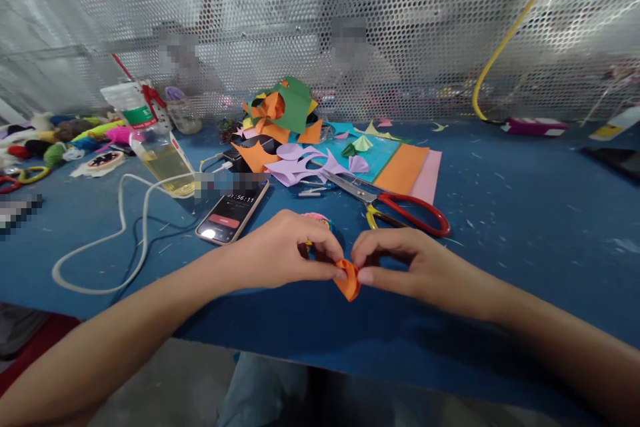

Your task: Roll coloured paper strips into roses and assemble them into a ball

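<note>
Left hand (295, 247) pinches the left side of the orange piece (349, 288) between thumb and fingertips. Right hand (425, 267) pinches the right side in the same manner. We hold the piece between both hands, over the near part of the table (525, 213). This opposed grip probably keeps the small folds from opening and leaves the front of the piece visible to us.

From left to right, we note the following placement. Yarn (55, 155) lies at the far left, well apart from our hands, apparently set aside. A white cable (83, 291) loops beyond the left forearm. The phone (235, 213) lies near the left hand, screen up, presumably so that we can read its digits. Lilac scraps (287, 172) lie beyond our hands, likely set back from the work. Scissors (364, 195) lie beyond the right hand, handles toward the right, probably for easy reach. Their blades point toward the scraps.

Containers, again left to right: the bottle (173, 172) holds a yellowish liquid. Behind it stands a clear jar (186, 121); we cannot tell its contents. At the far right, we see a tilted white bottle (617, 125); its contents are not visible.
</note>
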### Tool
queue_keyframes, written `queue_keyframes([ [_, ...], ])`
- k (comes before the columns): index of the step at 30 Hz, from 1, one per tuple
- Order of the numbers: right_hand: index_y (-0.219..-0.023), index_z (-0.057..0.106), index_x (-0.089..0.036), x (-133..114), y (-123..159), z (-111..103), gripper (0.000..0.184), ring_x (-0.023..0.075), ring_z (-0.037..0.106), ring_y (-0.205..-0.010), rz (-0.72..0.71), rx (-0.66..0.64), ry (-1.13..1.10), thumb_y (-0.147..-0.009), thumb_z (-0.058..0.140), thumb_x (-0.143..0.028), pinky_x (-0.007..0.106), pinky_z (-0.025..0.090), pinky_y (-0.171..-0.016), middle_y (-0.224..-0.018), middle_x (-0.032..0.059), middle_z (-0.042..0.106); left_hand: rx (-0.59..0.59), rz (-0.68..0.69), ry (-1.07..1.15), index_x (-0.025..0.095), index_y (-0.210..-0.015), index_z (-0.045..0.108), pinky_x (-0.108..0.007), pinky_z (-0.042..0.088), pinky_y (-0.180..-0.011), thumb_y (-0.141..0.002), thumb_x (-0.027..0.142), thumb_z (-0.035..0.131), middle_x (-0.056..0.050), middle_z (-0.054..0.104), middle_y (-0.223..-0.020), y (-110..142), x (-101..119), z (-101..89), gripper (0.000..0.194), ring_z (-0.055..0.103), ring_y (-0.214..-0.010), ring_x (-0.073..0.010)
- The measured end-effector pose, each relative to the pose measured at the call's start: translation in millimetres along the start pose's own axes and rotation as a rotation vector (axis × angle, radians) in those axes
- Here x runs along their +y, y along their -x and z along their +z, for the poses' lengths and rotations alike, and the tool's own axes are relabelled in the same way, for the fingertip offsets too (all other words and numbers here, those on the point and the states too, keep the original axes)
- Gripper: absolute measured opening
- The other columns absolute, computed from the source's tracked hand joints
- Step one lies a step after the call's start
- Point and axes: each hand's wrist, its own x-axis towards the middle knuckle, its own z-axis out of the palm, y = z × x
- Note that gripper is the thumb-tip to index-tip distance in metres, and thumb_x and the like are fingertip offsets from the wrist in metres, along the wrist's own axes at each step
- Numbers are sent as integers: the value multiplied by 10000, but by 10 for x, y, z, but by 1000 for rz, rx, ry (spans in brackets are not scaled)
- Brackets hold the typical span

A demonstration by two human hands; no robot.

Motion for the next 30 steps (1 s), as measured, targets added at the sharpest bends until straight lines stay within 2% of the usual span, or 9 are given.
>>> queue_keyframes([
  [4, -778, 625, -204, 0, -24, 44, 183, 150, 613, -705, 6, 171, 77, -767, 660, -383, 259, 511, -639, -751, 12, 658, 124, -27, -43, 146, -752, 703, -203, 456, -592, -785, 239, 650, -17, 676, -689, -12, 37, 113, 112, 570, -607, -96],
  [7, -765, 636, -203, 16, -34, 81, 139, 146, 620, -727, 12, 155, 129, -779, 657, -340, 261, 498, -691, -763, 5, 667, 174, -98, 23, 160, -781, 717, -205, 444, -552, -797, 270, 633, -18, 697, -700, -23, 17, 197, 139, 591, -626, -111],
  [10, -703, 627, -206, 19, -34, 82, 182, 149, 631, -761, 15, 162, 155, -826, 606, -340, 267, 490, -720, -802, 12, 682, 220, -204, 149, 167, -909, 706, -218, 477, -580, -783, 278, 644, -26, 727, -746, -30, -6, 240, 179, 637, -683, -135],
  [15, -697, 630, -221, 3, -22, 43, 187, 153, 630, -752, -34, 206, 253, -848, 576, -318, 278, 490, -695, -806, 11, 686, 207, -371, 360, 143, -910, 706, -206, 460, -466, -776, 277, 637, -68, 742, -821, -53, 26, 247, 201, 649, -626, -144],
  [20, -680, 615, -216, 22, -7, 30, 135, 178, 628, -776, -154, 310, 462, -813, 597, -233, 322, 457, -735, -795, 17, 697, 205, -340, 527, 127, -827, 725, -201, 478, -594, -766, 184, 622, -55, 745, -770, -112, 25, 275, 133, 667, -685, -131],
  [22, -698, 616, -210, 36, -5, 29, 118, 190, 629, -784, -166, 338, 530, -811, 601, -241, 351, 436, -763, -791, 20, 703, 217, -371, 558, 116, -829, 717, -193, 455, -579, -766, 176, 613, -56, 742, -754, -123, 12, 295, 136, 664, -679, -130],
  [27, -813, 675, -213, 69, -4, 47, 84, 191, 631, -790, -131, 347, 518, -832, 611, -265, 370, 412, -777, -831, 13, 725, 257, -374, 412, 161, -1085, 623, -194, 363, -490, -787, 261, 623, -25, 737, -711, -76, -3, 334, 314, 616, -581, -118],
  [28, -819, 686, -221, 72, -6, 56, 80, 187, 635, -791, -134, 352, 487, -831, 616, -260, 360, 416, -767, -836, 6, 730, 255, -345, 340, 175, -1076, 625, -201, 365, -497, -800, 272, 611, -18, 738, -731, -62, -1, 339, 293, 604, -567, -112],
  [30, -801, 703, -235, 67, -12, 76, 75, 171, 643, -771, -136, 367, 399, -821, 632, -251, 327, 429, -735, -810, -13, 736, 253, -272, 172, 178, -898, 676, -216, 395, -544, -823, 268, 577, -23, 738, -853, -44, 8, 345, 153, 607, -591, -103],
])
